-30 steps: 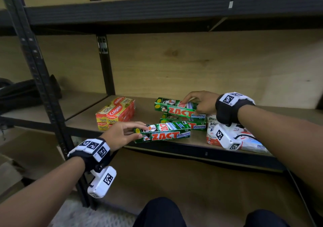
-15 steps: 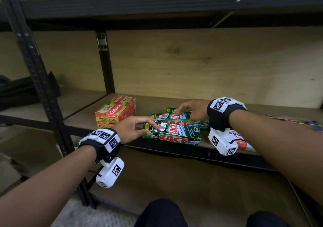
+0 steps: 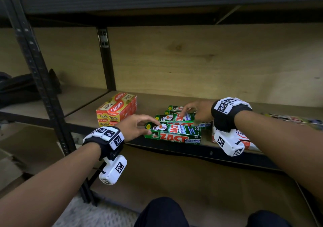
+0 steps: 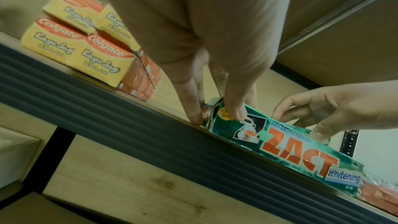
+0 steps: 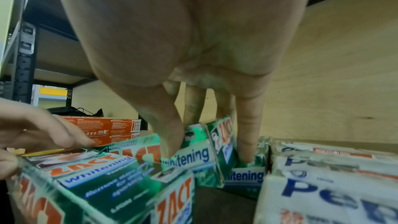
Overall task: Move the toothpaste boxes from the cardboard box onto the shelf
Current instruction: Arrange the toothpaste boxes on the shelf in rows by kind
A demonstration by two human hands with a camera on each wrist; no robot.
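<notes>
Where your left hand (image 3: 134, 128) sits: fingers (image 4: 233, 106) pinching the front ZACT box (image 3: 174, 136) by its left end.
Your right hand (image 3: 198, 112): fingers (image 5: 245, 139) grasping rear ZACT boxes (image 3: 174, 117).

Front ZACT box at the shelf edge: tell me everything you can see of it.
The front ZACT box is a glossy green carton with orange-red ZACT lettering, a blue Whitening label and a cup picture near its left end. It lies flat, lengthwise along the front edge of the shelf. The left hand pinches its left end, thumb low, fingers on top. More ZACT boxes sit right behind it, where the right hand pinches one.
</notes>
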